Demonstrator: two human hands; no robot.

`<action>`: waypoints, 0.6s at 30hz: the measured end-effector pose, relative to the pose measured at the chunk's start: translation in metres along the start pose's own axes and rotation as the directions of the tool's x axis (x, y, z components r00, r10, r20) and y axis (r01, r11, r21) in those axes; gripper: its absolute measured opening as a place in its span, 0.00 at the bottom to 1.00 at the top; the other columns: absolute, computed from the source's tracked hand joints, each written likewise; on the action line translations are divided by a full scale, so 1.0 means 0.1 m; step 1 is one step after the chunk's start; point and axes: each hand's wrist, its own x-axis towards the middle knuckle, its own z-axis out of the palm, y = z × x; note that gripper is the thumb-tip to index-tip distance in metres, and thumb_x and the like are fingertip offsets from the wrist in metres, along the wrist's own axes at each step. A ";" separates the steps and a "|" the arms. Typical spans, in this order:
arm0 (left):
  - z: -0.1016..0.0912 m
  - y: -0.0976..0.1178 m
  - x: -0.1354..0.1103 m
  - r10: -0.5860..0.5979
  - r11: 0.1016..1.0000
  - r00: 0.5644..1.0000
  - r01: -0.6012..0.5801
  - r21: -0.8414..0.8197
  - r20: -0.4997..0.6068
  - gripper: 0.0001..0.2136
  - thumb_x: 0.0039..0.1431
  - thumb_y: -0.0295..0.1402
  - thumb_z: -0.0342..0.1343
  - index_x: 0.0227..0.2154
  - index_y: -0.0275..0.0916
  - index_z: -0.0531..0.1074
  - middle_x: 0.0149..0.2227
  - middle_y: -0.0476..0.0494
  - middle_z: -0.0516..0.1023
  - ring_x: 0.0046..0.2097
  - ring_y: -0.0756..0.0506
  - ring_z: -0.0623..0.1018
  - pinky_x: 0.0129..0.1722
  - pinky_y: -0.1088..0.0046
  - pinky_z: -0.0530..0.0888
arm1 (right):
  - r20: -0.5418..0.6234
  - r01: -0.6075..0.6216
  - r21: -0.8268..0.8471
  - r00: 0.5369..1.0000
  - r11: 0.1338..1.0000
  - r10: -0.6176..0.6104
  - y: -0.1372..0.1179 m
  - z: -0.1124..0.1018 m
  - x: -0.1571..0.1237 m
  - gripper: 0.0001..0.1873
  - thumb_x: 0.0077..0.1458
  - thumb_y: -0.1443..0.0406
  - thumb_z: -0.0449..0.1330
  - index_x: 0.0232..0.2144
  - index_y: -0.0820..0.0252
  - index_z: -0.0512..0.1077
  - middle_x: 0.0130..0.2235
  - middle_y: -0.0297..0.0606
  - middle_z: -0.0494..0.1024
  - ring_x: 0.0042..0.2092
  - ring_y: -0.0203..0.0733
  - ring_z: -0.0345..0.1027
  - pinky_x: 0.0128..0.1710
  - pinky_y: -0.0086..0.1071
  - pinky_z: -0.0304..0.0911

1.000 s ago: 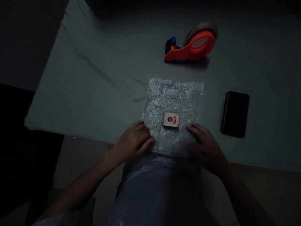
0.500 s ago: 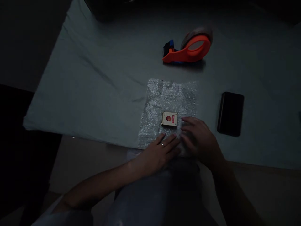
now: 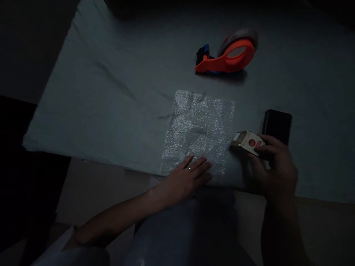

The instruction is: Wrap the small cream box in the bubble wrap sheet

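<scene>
A square sheet of bubble wrap lies on the grey cloth-covered table. My left hand rests flat on the sheet's near edge, fingers stretched out, a ring on one finger. My right hand is to the right of the sheet, closed on a small flat cream box with a red round mark, held tilted just above the table.
An orange tape dispenser with a roll of tape lies at the back of the table. A black phone lies right of the bubble wrap, just behind my right hand. The table's near edge runs below the sheet, with my lap under it.
My right hand has picked the small box off the middle of the bubble wrap and carried it to the right. My left hand has stayed flat on the sheet's near edge.
</scene>
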 end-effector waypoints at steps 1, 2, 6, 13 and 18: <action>0.00 -0.01 0.00 -0.008 1.000 1.000 0.008 -0.003 -0.003 0.18 0.66 0.31 0.46 0.58 0.38 0.64 0.66 0.42 0.59 0.68 0.38 0.54 0.65 0.50 0.56 | 0.009 -0.020 -0.014 1.000 1.000 0.020 0.06 -0.03 -0.04 0.09 0.54 0.64 0.61 0.38 0.52 0.67 0.51 0.43 0.73 0.53 0.54 0.68 0.50 0.54 0.66; 0.00 -0.02 -0.01 -0.014 1.000 1.000 0.014 -0.004 -0.007 0.18 0.66 0.31 0.46 0.57 0.39 0.64 0.66 0.42 0.59 0.68 0.38 0.54 0.65 0.49 0.55 | 0.022 -0.033 -0.019 0.999 0.999 0.034 0.11 -0.04 -0.07 0.08 0.54 0.63 0.60 0.38 0.52 0.67 0.51 0.43 0.73 0.53 0.54 0.68 0.49 0.55 0.66; -0.02 -0.02 0.00 -0.016 1.000 1.000 0.016 -0.010 -0.005 0.18 0.65 0.31 0.48 0.57 0.39 0.64 0.65 0.41 0.59 0.68 0.37 0.55 0.65 0.49 0.54 | 0.068 -0.012 -0.022 0.998 1.000 0.013 0.26 -0.02 -0.14 0.10 0.53 0.62 0.61 0.38 0.55 0.67 0.53 0.46 0.71 0.54 0.55 0.67 0.51 0.55 0.64; -0.02 0.03 0.01 -0.039 0.999 0.999 0.039 0.002 0.014 0.17 0.68 0.31 0.44 0.57 0.38 0.65 0.65 0.40 0.59 0.68 0.37 0.55 0.65 0.48 0.55 | 0.010 0.070 -0.030 0.998 0.997 -0.070 0.16 0.00 -0.02 0.08 0.51 0.66 0.62 0.35 0.56 0.68 0.48 0.46 0.74 0.49 0.52 0.70 0.46 0.49 0.67; 0.02 0.07 0.03 -0.016 0.998 1.000 0.015 0.060 0.017 0.18 0.68 0.30 0.42 0.58 0.38 0.63 0.66 0.39 0.58 0.68 0.35 0.55 0.64 0.47 0.56 | 0.054 0.197 0.135 0.977 0.971 -0.206 -0.21 0.21 0.15 0.08 0.53 0.70 0.60 0.36 0.56 0.66 0.49 0.46 0.73 0.52 0.48 0.69 0.48 0.46 0.67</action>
